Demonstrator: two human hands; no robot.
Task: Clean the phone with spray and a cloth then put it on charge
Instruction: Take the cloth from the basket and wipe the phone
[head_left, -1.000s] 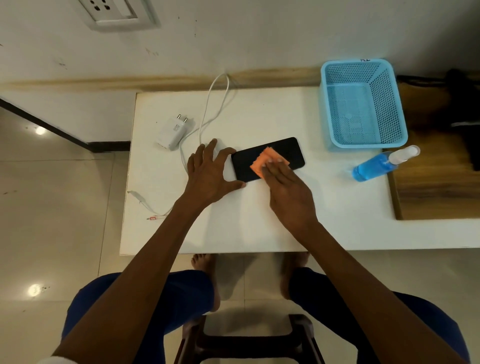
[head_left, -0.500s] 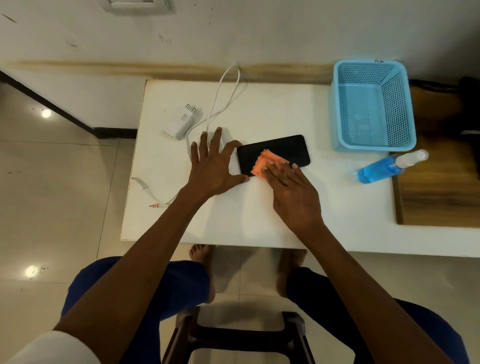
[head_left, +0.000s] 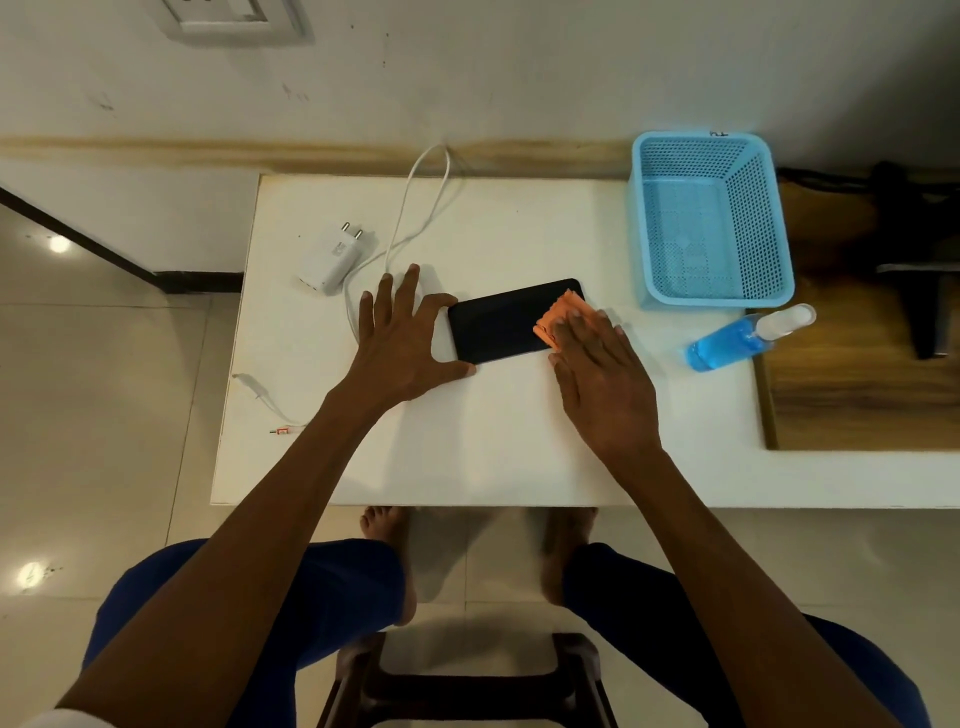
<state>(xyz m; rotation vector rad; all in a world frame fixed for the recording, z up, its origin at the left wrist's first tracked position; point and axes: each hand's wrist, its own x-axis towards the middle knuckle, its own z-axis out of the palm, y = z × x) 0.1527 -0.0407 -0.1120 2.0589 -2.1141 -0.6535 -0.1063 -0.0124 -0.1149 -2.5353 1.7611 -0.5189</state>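
Observation:
A black phone (head_left: 498, 325) lies flat on the white table (head_left: 467, 457). My left hand (head_left: 402, 343) rests spread at its left end, thumb and forefinger bracing that end. My right hand (head_left: 597, 374) presses an orange cloth (head_left: 556, 318) flat onto the phone's right end. A blue spray bottle (head_left: 737, 340) lies on its side at the right. A white charger plug (head_left: 332, 257) sits at the back left, its white cable (head_left: 415, 208) looping to the wall and its free connector end (head_left: 283, 430) near the table's left edge.
A light blue mesh basket (head_left: 711, 218) stands at the back right of the table. A wooden surface (head_left: 857, 374) adjoins on the right with a dark object on it. A wall socket (head_left: 234, 18) is up on the wall at the left. A dark stool (head_left: 467, 680) is below me.
My right hand has slid the orange cloth from the middle of the phone to its right end. My left hand stays bracing the left end.

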